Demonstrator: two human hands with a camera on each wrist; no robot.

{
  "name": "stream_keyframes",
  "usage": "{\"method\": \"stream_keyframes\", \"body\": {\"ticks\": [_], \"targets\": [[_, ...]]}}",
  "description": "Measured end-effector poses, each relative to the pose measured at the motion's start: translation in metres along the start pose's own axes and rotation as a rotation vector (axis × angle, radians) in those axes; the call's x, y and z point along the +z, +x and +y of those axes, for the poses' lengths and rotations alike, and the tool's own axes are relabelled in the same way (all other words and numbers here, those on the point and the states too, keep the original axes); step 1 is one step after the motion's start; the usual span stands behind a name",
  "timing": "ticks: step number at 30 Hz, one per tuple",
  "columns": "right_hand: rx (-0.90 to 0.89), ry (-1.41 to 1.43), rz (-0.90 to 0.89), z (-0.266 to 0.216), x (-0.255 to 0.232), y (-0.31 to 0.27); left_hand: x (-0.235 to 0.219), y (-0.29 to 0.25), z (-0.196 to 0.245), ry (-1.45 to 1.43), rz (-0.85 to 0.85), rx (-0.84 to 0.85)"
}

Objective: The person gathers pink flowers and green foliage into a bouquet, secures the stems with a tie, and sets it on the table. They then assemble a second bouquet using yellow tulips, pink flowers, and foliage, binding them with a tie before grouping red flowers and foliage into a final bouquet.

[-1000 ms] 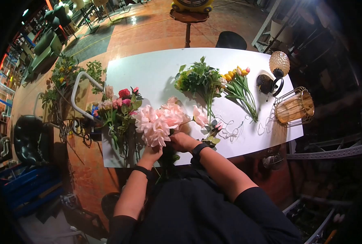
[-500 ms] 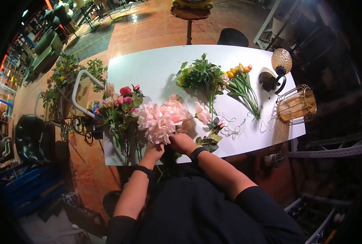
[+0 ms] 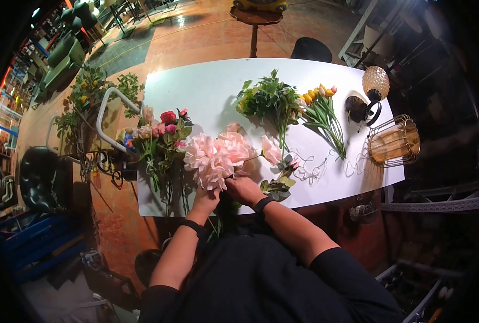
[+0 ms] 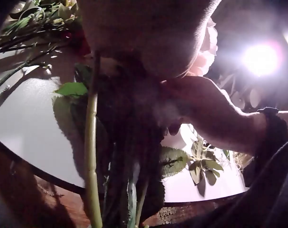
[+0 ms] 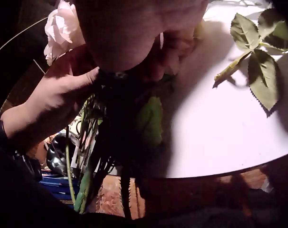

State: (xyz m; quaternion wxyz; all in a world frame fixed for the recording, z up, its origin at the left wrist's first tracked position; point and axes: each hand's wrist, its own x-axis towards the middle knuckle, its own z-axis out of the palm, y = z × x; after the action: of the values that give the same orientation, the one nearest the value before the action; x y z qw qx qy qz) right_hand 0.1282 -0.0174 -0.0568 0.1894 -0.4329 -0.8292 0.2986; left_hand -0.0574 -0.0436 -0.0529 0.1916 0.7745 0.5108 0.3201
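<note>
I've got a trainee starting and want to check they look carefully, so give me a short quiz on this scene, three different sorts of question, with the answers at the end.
1. True or false: the left hand has its grip around stems below the large pink blooms.
2. Seen from the head view, what lies just right of the leafy green bunch?
A) a red rose
B) yellow tulips
C) a wire cage
3. Fill in the missing color: the band on the person's right wrist is ____.

Key: 1 true; 2 B; 3 black.
</note>
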Motion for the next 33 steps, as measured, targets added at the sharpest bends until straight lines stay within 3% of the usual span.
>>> {"method": "stream_keyframes", "body": {"ticks": [10, 16, 18, 20, 22, 23, 24, 25, 26, 27, 28, 30, 33], "targets": [[-0.067, 0.174, 0.112, -0.002, 0.003, -0.002, -0.003, 0.002, 0.004, -0.092, 0.066, 0.000], [0.110, 0.314, 0.027, -0.011, -0.010, 0.000, 0.000, 0.003, 0.008, -0.182, 0.026, -0.094], [0.072, 0.252, -0.023, -0.003, -0.007, 0.003, 0.005, 0.002, 0.000, -0.044, -0.015, -0.027], [0.020, 0.063, -0.003, -0.003, -0.008, 0.002, 0.012, -0.002, -0.009, -0.097, -0.026, -0.072], [0.019, -0.024, -0.005, -0.005, -0.009, 0.003, 0.009, 0.003, -0.005, -0.058, 0.005, 0.007], [0.020, -0.065, -0.020, 0.001, -0.003, 0.002, 0.006, 0.008, 0.005, -0.215, 0.004, -0.133], [0.013, -0.065, 0.000, -0.003, -0.006, 0.002, 0.007, 0.004, -0.003, -0.116, 0.027, -0.017], [0.025, -0.098, -0.043, -0.003, -0.003, 0.002, 0.007, 0.006, -0.002, -0.082, -0.023, -0.052], [-0.006, -0.058, 0.023, 0.004, 0.005, 0.000, 0.024, 0.000, -0.015, -0.574, 0.025, -0.320], [-0.031, -0.034, 0.048, 0.001, 0.001, -0.002, -0.002, 0.014, 0.005, -0.113, -0.051, -0.059], [0.022, -0.053, 0.015, -0.002, -0.001, -0.003, 0.012, 0.006, -0.004, -0.600, -0.097, -0.395], [-0.057, -0.065, 0.021, 0.004, 0.002, -0.002, 0.018, 0.005, -0.014, -0.357, -0.128, -0.344], [-0.059, -0.106, -0.014, 0.008, 0.001, 0.001, 0.024, 0.002, -0.020, -0.319, -0.024, -0.196]]}}
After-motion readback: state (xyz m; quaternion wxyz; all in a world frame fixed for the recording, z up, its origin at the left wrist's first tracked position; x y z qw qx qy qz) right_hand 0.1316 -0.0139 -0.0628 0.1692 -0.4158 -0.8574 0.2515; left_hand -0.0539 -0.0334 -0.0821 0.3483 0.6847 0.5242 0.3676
